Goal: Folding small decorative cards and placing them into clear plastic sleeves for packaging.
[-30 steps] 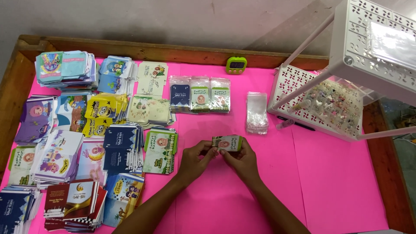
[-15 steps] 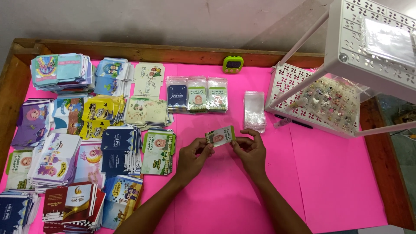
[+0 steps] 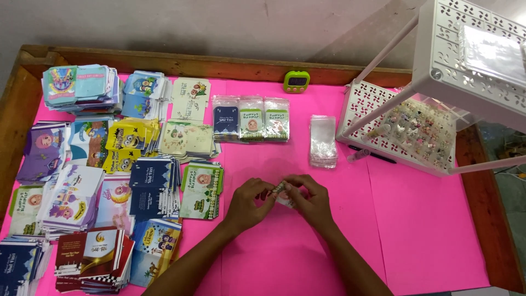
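Both of my hands meet over the pink table cover [image 3: 416, 230], just in front of me. My left hand [image 3: 249, 201] and my right hand [image 3: 310, 200] pinch a small printed card [image 3: 283, 193] between their fingertips; it is tilted on edge and mostly hidden by the fingers. Just to the left lies a green and white card stack [image 3: 201, 189]. A pile of clear plastic sleeves [image 3: 322, 140] lies beyond my right hand.
Several stacks of colourful printed cards [image 3: 87, 181] fill the left half. Three bagged cards [image 3: 251, 118] lie at the back centre, a green timer [image 3: 296, 81] behind them. A white perforated rack [image 3: 438, 98] holding small trinkets stands at the right. A wooden rim [image 3: 164, 60] borders the table.
The card was held up flat between my hands, then lifted a little; now both hands have closed in around it, lower and nearer, and it is turned on edge.
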